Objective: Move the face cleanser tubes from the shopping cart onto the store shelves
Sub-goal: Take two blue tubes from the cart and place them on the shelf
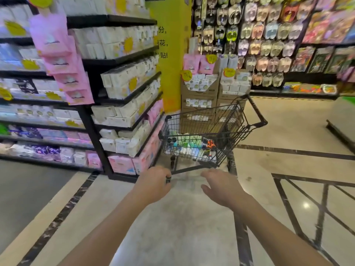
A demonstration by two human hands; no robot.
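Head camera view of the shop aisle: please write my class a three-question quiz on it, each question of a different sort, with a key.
1. True or false: the face cleanser tubes lie in the shopping cart, and neither hand holds one.
2. The left hand and the right hand reach toward the cart. Which of the hands grips the black bar at its near end? A) left B) right C) both
3. Fill in: the wall to the right of the yellow pillar is hung with rows of ____.

Key: 1 true; 2 A, the right hand's fingers are relaxed and grip nothing; 3 slippers.
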